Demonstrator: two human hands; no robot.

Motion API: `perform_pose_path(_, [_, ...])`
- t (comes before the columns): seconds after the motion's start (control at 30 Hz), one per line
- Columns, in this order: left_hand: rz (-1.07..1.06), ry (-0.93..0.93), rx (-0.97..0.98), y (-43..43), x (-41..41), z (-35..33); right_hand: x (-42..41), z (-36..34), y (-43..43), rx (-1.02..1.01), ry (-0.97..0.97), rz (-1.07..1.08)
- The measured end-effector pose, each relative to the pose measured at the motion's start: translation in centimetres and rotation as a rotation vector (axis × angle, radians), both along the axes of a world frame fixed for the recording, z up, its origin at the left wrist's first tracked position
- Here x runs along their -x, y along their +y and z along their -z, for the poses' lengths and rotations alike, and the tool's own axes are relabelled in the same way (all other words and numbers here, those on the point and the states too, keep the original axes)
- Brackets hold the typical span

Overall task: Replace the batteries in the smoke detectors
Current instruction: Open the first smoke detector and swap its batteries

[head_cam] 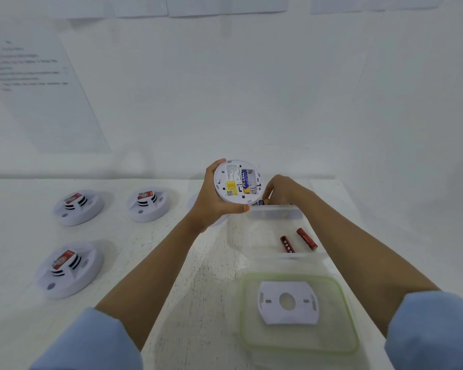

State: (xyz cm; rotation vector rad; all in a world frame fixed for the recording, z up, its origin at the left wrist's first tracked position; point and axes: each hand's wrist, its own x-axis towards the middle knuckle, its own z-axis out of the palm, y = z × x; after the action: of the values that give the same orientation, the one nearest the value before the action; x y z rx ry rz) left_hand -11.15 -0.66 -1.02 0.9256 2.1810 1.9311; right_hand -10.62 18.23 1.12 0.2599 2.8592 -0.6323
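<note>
The left hand (211, 206) holds a round white plastic smoke detector (230, 180) up above the white table (16, 236), with its back turned to the camera. The fingers curl over the top rim and the thumb presses the lower rim. In the detector's open compartment sits one blue and yellow battery (245, 180).

Just to the right, the right hand (281, 189) reaches down into a small clear plastic box (278, 212). Its fingertips pinch a dark blue battery with a gold end (262, 202) just beneath the detector's edge.

Nearer the person stands a second clear plastic container (305, 255), with two red batteries (288, 244) lying side by side inside it. In front of that lies a clear lid with a green rim (245, 316), and a flat white mounting plate with a round centre hole (305, 311) rests on it.

On the left of the table sit three more white smoke detectors, each with a red and white label on top: two at the back (78, 206) (151, 204) and one nearer (68, 268). A printed sheet of paper (46, 102) hangs on the white wall, and its text is too blurred to read.
</note>
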Motion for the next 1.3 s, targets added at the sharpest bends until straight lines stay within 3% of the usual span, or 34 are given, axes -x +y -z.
perform_pose_path(0.13, [0.009,-0.005,-0.005,-0.1,-0.1,0.1,-0.3,-0.2,0.2,0.128,0.064,0.087])
perform_pose_path(0.3, [0.01,0.0,-0.019,-0.3,-0.5,-0.3,-1.3,-3.2,0.5,0.571,0.516,0.231])
perform_pose_path(0.4, [0.007,0.01,-0.012,-0.4,-0.8,-0.6,-2.4,-5.3,0.1,0.782,0.651,0.18])
perform_pose_path(0.47, [0.008,0.017,-0.006,-0.4,-1.1,-0.9,-3.3,-5.9,-0.6,0.758,0.631,0.072])
perform_pose_path(0.73, [-0.015,0.027,-0.017,-0.6,-2.2,-1.3,-4.8,-4.2,-2.6,0.314,0.678,-0.096])
perform_pose_path(0.9, [0.002,0.011,-0.034,-1.1,-3.1,-1.3,-6.0,-2.8,-3.7,0.438,0.64,-0.036])
perform_pose_path(1.1, [0.011,-0.007,-0.085,-1.4,-4.3,-1.7,-7.5,-2.9,-4.7,0.183,0.595,-0.131])
perform_pose_path(1.3, [0.007,-0.016,-0.089,-2.5,-6.0,-1.8,-9.8,-3.1,-5.0,0.411,0.52,-0.06])
